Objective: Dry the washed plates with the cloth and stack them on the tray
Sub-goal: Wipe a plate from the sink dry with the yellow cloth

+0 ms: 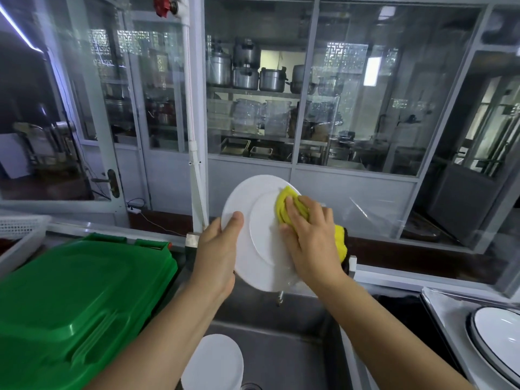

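Observation:
I hold a white plate (254, 237) tilted upright over the steel sink (281, 344). My left hand (218, 251) grips its left rim, thumb on the face. My right hand (311, 235) presses a yellow cloth (287, 205) against the plate's right side; part of the cloth hangs behind my wrist. More white plates (216, 361) stand stacked in the sink below. At the lower right a tray (447, 313) carries a white plate with a dark rim (501, 342).
A green plastic bin lid (76, 302) fills the left side beside the sink. A white perforated basket (19, 235) sits at the far left. A white pipe (194, 153) runs up behind the plate. Glass partitions with pots on shelves stand beyond.

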`<state>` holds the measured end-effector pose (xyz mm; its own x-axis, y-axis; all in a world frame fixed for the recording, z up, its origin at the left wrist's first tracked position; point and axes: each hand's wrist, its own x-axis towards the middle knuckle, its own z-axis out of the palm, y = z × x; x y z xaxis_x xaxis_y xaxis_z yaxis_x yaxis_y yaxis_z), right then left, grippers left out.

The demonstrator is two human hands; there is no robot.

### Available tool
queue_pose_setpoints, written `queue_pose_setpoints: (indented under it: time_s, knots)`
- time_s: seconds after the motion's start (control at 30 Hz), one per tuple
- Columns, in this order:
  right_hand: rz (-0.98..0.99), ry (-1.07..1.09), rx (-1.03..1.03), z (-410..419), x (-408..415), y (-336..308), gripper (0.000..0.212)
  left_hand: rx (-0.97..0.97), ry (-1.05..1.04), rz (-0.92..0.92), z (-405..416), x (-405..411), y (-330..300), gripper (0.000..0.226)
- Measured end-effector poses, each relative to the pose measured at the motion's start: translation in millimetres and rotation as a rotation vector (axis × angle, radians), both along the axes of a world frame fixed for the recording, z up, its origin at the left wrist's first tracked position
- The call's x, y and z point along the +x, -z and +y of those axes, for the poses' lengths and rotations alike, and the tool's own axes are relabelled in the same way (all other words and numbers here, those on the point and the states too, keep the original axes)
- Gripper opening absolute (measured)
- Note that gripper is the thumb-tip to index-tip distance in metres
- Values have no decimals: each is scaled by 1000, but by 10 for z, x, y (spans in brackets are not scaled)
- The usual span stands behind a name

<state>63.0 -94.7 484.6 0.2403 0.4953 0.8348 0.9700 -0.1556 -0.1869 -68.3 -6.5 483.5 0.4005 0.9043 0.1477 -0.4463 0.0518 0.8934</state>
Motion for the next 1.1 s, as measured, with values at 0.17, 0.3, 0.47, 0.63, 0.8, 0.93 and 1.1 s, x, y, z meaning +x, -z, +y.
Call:
queue_pose_setpoints:
  time_s: [0.17,0.3,0.47,0.63,0.8,0.93,1.1]
  knots:
    - [-161,-223,-77,-18,-216,-20,41,53,7,25,61,-9,-83,16]
    - [-244,-296,-142,-228,-135,277,34,39,44,31,152,-110,-100,12]
    - [-236,-139,-130,-357,189,226,50,75,59,49,169,-157,-137,12]
    - [-186,-74,-48,-196,63,-148,38,93,111,85,84,-98,-116,10]
    - [-291,-232,-120,-200,-222,-105,37,71,82,69,92,-97,-95,12]
    - [-386,-344,-159,-315,-172,156,31,68,70,43,144,-188,-114,16]
    - [-319,-179,-80,-416,168,185,39,104,72,50,144,-317,-161,13]
